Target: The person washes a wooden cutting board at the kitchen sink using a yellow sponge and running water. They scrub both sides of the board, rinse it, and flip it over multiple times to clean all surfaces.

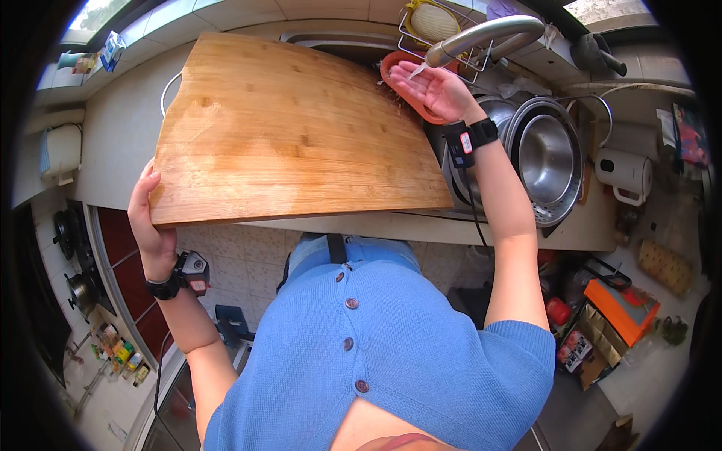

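Note:
A large wooden cutting board [304, 135] lies tilted across the sink and counter in front of me. Its near left corner is gripped by my left hand [152, 217], thumb on top. Under the metal faucet [485, 36], my right hand [437, 93] is held palm up with fingers apart, and a thin stream of water falls on it. Below that hand is an orange-red plastic basin [431, 113], partly hidden by the board. The sink [338, 42] shows only at its far edge and right side.
Nested metal bowls and a colander [550, 163] stand right of the sink, beside a white electric kettle [623, 172]. A wire rack [403, 34] holds a yellow-netted sponge by the faucet. Bottles [121, 352] and pots [84, 293] are at far left.

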Demonstrator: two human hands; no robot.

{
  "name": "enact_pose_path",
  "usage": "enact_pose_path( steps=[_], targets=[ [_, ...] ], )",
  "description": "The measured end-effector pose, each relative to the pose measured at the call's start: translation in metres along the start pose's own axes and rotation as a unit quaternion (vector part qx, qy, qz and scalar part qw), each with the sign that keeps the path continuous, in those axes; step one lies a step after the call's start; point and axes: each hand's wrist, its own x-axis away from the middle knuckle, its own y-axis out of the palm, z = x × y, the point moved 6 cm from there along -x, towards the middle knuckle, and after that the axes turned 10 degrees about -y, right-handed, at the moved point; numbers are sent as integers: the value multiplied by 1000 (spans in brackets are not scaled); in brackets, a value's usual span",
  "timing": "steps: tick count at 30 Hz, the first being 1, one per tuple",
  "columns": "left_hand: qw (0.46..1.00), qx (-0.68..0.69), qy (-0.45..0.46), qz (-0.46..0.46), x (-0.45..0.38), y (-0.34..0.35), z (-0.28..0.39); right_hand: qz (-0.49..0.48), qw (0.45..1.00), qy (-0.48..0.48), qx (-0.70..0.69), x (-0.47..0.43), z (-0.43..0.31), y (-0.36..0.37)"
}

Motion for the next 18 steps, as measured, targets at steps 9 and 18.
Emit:
enact_pose_path(
  steps=[9,18],
  targets=[
    [1000,-16,4,3,1,1,1,-194,976,93,-44,2,55,96],
    [1000,-11,-2,-5,1,1,0,-3,998,12,-57,-25,31,32]
  ],
)
